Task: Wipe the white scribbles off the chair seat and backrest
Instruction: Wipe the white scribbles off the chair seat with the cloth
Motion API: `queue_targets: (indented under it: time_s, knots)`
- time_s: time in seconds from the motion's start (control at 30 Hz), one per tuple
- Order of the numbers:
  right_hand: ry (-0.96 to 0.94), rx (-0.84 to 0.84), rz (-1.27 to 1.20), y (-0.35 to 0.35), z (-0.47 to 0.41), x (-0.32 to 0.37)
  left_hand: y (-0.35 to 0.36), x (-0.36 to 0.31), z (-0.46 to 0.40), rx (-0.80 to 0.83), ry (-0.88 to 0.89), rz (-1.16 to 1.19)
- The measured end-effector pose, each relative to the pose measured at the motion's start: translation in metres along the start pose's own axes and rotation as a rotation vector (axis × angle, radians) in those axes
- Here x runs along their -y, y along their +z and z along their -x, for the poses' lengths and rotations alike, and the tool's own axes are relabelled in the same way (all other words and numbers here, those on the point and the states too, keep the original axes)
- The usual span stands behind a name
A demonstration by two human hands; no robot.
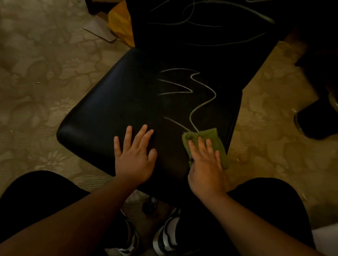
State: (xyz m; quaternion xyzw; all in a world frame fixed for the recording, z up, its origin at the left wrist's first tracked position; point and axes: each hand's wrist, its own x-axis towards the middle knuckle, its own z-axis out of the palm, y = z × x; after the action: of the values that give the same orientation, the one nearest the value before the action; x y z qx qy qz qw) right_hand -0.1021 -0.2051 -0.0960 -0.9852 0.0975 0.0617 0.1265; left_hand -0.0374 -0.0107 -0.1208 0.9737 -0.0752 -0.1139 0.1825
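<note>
Right now right hand (204, 161) presses green cloth (209, 142) flat at seat (108, 118) near edge; seat scribbles (189, 94) run straight ahead toward backrest (225, 16); left hand (134, 153) flat, holding nothing.

left hand (134, 155) flat on seat (103, 114); cloth (205, 144) apparently under right hand (205, 165).

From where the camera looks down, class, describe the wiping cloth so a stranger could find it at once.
Start at the black chair seat filling the middle. At its near right corner, under the flat right hand, lies the green cloth. It is the only green thing there, touching the end of the white scribble.
</note>
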Motion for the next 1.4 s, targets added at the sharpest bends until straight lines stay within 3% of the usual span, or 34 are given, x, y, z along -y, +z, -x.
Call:
queue_targets:
  time_s: [0.13, 0.3, 0.67, 0.73, 0.9, 1.0, 1.07, 1.27, 1.33, 1.4]
  knots:
    - [-0.279, 0.087, 0.007, 0.007, 0.014, 0.023, 0.002, -0.03, 0.001, 0.005, -0.141, 0.079]
    - [-0.373, 0.112, -0.029, 0.004, 0.006, 0.021, 0.006, -0.031, 0.002, -0.025, -0.177, 0.149]
    - [-0.045, 0.012, -0.064, -0.008, -0.052, -0.016, -0.004, -0.001, -0.007, -0.009, -0.119, 0.073]
    - [-0.068, 0.009, -0.044, -0.006, -0.045, -0.006, -0.008, -0.002, -0.012, -0.011, -0.145, 0.081]
    - [-0.405, 0.143, -0.023, -0.003, -0.031, 0.026, -0.011, -0.022, -0.022, -0.047, -0.235, 0.129]
    - [-0.475, 0.174, -0.026, -0.007, -0.04, 0.025, -0.005, -0.02, -0.021, -0.082, -0.232, 0.077]
    - [-0.434, 0.163, -0.024, -0.009, -0.053, 0.019, -0.004, -0.015, -0.022, -0.101, -0.221, 0.043]
    - [-0.073, -0.011, -0.061, -0.008, -0.088, 0.015, -0.009, -0.003, -0.03, -0.091, -0.2, 0.023]
    - [-0.08, 0.013, -0.053, -0.007, -0.088, 0.029, -0.009, 0.002, -0.031, -0.098, -0.189, 0.018]
    - [-0.229, 0.093, -0.054, -0.004, -0.083, 0.048, -0.008, 0.007, -0.031, -0.106, -0.163, 0.019]
